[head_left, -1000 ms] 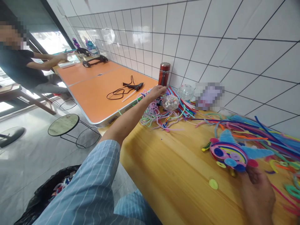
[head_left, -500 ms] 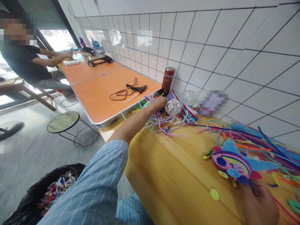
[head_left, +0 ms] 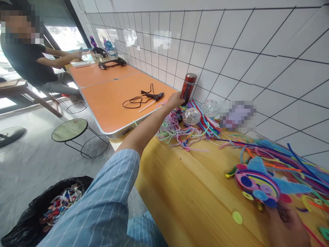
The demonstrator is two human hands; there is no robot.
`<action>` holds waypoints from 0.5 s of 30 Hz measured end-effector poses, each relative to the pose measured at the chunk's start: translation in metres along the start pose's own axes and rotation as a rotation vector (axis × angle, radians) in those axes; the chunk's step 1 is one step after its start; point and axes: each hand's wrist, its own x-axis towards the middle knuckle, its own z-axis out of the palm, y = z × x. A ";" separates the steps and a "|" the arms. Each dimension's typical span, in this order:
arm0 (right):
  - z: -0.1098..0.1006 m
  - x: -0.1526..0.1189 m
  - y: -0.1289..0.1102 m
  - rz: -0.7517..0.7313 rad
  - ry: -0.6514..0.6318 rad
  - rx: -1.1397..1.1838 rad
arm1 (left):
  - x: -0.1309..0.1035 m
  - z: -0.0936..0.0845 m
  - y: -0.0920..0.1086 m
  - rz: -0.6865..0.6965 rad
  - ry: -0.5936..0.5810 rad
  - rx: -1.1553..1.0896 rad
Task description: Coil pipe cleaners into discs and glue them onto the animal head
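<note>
My left hand (head_left: 176, 100) reaches across to a red metal thermos (head_left: 188, 88) against the wall. It closes on the thermos's lower left side, with some fingers hidden behind it. Just below lie a tangle of pipe cleaners (head_left: 168, 127) and a clear ball with confetti inside (head_left: 191, 116). At the lower right, my right hand (head_left: 287, 223) pinches the lower edge of a colourful pipe-cleaner craft figure (head_left: 257, 185). The figure has coiled discs, stripes and blue pointed pieces. A yellow oval piece (head_left: 237, 217) lies on the wooden table beside it.
Loose pipe cleaners (head_left: 280, 156) spread along the wall side. On the orange table (head_left: 102, 113) lies a black glue gun (head_left: 155, 96) with its cord. A stool (head_left: 70, 130) and a black bag of scraps (head_left: 28, 209) stand on the floor. Another person (head_left: 28, 65) sits at the far end.
My left hand has moved up from the pipe-cleaner tangle to the thermos's side. My right hand still holds the craft figure. The view has shifted slightly.
</note>
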 end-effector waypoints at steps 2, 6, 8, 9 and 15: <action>0.001 0.001 0.000 0.003 -0.004 0.014 | -0.005 0.011 -0.002 -0.011 -0.061 0.029; 0.002 0.003 0.003 0.020 -0.007 0.053 | -0.012 0.032 -0.005 -0.063 -0.127 0.035; 0.002 0.004 0.003 0.022 -0.005 0.031 | -0.009 0.032 -0.006 -0.090 -0.131 0.003; 0.002 0.004 0.003 0.019 -0.003 0.015 | -0.007 0.030 -0.006 -0.101 -0.125 -0.023; -0.001 0.007 0.006 0.006 -0.026 0.024 | 0.008 -0.018 0.003 -0.087 -0.056 -0.327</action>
